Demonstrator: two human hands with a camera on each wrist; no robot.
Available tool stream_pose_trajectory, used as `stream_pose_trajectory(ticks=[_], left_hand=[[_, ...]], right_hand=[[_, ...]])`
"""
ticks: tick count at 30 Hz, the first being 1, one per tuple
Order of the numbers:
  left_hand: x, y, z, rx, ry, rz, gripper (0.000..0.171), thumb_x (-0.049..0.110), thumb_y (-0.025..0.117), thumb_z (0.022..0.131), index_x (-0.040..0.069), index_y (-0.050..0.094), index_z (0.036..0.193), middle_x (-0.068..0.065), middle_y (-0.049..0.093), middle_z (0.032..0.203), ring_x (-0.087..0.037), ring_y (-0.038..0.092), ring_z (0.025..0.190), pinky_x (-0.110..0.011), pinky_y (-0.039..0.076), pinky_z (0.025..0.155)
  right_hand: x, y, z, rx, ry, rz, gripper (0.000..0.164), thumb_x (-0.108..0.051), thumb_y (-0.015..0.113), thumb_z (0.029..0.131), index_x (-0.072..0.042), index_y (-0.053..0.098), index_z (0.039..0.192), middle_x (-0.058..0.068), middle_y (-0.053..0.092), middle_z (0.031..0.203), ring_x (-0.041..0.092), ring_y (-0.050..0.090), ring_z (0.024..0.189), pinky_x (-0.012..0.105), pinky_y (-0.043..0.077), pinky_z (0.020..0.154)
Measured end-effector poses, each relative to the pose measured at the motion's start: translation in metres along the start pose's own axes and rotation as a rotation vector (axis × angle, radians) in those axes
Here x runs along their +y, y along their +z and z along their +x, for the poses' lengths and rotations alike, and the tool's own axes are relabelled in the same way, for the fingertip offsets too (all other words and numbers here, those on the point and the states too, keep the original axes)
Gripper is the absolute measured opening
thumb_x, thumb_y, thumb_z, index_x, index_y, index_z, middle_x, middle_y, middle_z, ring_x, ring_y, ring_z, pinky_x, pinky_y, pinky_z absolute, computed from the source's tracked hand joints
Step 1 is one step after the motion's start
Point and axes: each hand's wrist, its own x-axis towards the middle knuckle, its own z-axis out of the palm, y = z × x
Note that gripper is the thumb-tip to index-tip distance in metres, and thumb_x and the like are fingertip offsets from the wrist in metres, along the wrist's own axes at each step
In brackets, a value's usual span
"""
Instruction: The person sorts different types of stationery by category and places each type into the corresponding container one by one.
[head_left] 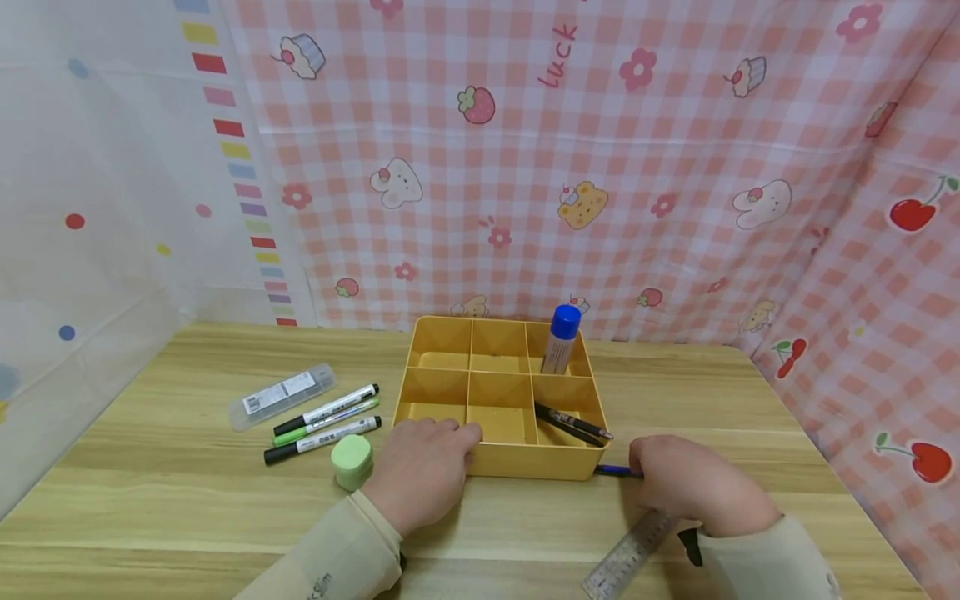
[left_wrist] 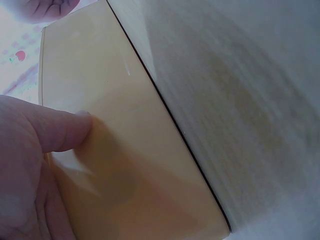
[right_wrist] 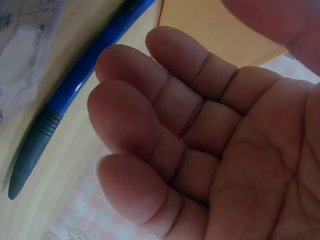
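Note:
A yellow divided storage box (head_left: pixel 525 461) stands on the table. My left hand (head_left: pixel 429 467) holds its front wall, the thumb (left_wrist: pixel 65 131) against the outside and the fingers over the rim. Right of the box, my right hand (head_left: pixel 693 483) is low over the table beside a blue pen (right_wrist: pixel 82 75) with a dark grip. Its fingers (right_wrist: pixel 127 117) are slightly bent and nothing lies in the palm. In the head view this hand hides part of the pen. A clear ruler (head_left: pixel 628 557) lies below the right hand.
Dark pens (head_left: pixel 570 423) lean in the front right compartment; a blue-capped glue stick (head_left: pixel 561 340) stands behind them. To the left lie several markers (head_left: pixel 326 437), a clear plastic case (head_left: pixel 283 397) and a light green round object (head_left: pixel 352 461). Patterned cloth hangs behind the table.

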Motion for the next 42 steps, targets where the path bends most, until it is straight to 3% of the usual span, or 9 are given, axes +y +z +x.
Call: stream_pose_trajectory(ticks=[23, 31, 39, 42], left_hand=[[0.002, -0.002, 0.0, 0.005, -0.004, 0.0, 0.012, 0.026, 0.051, 0.092, 0.024, 0.052, 0.08, 0.007, 0.049, 0.066, -0.015, 0.045, 0.056, -0.033, 0.035, 0.049], [0.002, -0.001, 0.0, 0.016, -0.003, 0.003, 0.011, 0.026, 0.052, 0.091, 0.024, 0.052, 0.08, 0.007, 0.048, 0.065, -0.016, 0.045, 0.056, -0.033, 0.034, 0.048], [0.002, -0.001, 0.0, 0.009, -0.008, 0.001, 0.011, 0.026, 0.052, 0.091, 0.024, 0.053, 0.081, 0.007, 0.049, 0.066, -0.016, 0.045, 0.056, -0.034, 0.035, 0.05], [0.002, -0.001, 0.0, 0.004, -0.01, -0.002, 0.011, 0.026, 0.051, 0.092, 0.024, 0.053, 0.081, 0.007, 0.049, 0.066, -0.016, 0.045, 0.057, -0.034, 0.035, 0.05]], right_hand=[[0.007, 0.004, 0.004, -0.016, 0.02, 0.031, 0.017, -0.01, 0.069, 0.065, -0.01, 0.058, 0.078, 0.0, 0.055, 0.07, 0.016, 0.048, 0.062, 0.035, 0.045, 0.058], [0.009, 0.003, 0.005, 0.002, -0.006, -0.012, 0.016, -0.011, 0.07, 0.069, -0.011, 0.059, 0.08, -0.001, 0.056, 0.071, 0.014, 0.048, 0.063, 0.036, 0.046, 0.061], [0.006, 0.011, 0.012, 0.026, -0.023, -0.012, 0.026, -0.009, 0.069, 0.072, -0.011, 0.063, 0.097, 0.001, 0.062, 0.085, 0.013, 0.05, 0.07, 0.038, 0.05, 0.068], [0.004, 0.014, 0.014, 0.028, -0.033, -0.01, 0.028, -0.008, 0.07, 0.07, -0.015, 0.064, 0.097, 0.0, 0.061, 0.084, 0.012, 0.05, 0.071, 0.038, 0.049, 0.069]])
